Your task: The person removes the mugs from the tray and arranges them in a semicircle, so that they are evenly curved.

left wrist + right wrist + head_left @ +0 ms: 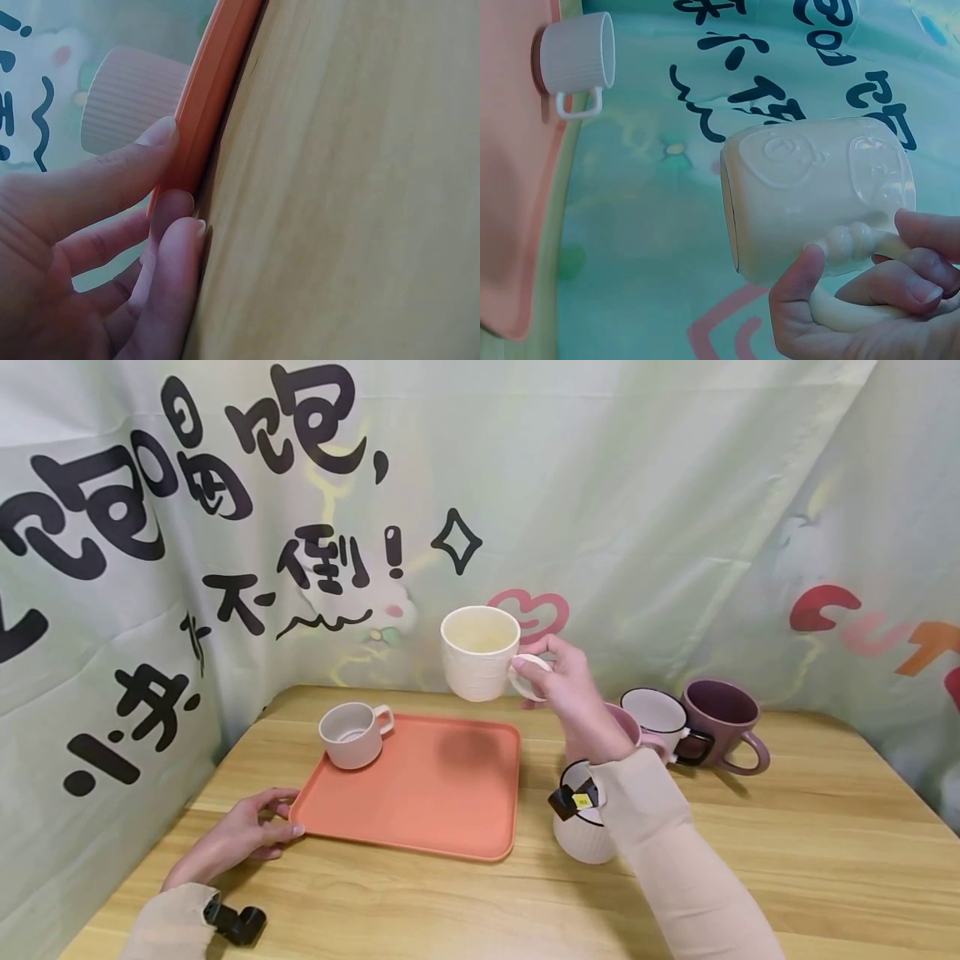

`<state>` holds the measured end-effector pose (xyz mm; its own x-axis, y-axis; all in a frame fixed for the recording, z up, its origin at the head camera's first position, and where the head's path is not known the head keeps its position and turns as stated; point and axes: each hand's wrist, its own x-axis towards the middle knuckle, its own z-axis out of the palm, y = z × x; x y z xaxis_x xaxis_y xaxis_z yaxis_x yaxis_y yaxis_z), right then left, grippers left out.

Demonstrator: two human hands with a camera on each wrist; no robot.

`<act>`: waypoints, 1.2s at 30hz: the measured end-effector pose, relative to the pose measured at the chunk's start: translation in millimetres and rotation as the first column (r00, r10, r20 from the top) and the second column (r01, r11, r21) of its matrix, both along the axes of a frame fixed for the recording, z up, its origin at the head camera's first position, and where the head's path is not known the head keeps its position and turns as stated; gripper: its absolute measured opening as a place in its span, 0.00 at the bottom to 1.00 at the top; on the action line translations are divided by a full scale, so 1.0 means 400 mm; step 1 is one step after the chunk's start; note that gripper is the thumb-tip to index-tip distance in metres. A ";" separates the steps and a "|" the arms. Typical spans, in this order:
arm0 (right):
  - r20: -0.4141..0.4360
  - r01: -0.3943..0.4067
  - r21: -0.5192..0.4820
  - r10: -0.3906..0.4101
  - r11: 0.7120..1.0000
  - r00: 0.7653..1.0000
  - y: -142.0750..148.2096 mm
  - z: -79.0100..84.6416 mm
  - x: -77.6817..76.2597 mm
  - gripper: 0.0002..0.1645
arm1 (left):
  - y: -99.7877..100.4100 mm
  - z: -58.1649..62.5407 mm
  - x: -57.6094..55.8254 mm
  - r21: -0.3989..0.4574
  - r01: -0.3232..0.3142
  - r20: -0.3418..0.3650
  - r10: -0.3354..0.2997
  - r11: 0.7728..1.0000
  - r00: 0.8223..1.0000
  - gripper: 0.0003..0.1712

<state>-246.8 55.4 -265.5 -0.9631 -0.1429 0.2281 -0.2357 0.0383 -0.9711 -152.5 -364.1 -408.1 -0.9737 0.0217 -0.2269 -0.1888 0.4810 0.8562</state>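
A cream mug with raised relief hangs in the air above the back right of the orange tray. My right hand grips its handle, fingers through the loop, as the right wrist view shows with the mug upright in the head view. At the tray's front left corner, my left hand pinches the edge; the left wrist view has the thumb on the tray's side and fingers by its underside. A ribbed pale mug stands on the tray's back left.
Right of the tray stand a ribbed white mug with a dark rim, a pink mug partly behind my right wrist, a white mug with a black rim and a purple mug. A printed curtain hangs behind the wooden table.
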 end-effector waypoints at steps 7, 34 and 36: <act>-0.026 -0.008 -0.017 0.008 1.000 1.000 0.045 -0.001 0.017 0.05 | -0.004 -0.002 0.000 -0.001 0.001 -0.004 -0.001 1.000 1.000 0.42; -0.100 0.062 0.129 -0.049 0.990 0.994 0.225 -0.014 0.071 0.09 | -0.005 -0.009 -0.001 -0.027 -0.002 -0.005 0.002 1.000 1.000 0.41; -0.109 0.073 0.134 -0.059 0.988 0.992 0.239 -0.016 0.074 0.10 | -0.003 -0.008 -0.002 -0.025 0.002 -0.006 -0.002 1.000 1.000 0.41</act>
<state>-217.4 151.1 -272.0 -0.9434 -0.1170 0.3105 -0.3280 0.1884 -0.9257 -153.3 -365.4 -411.3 -0.9750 0.0182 -0.2213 -0.1824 0.5024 0.8452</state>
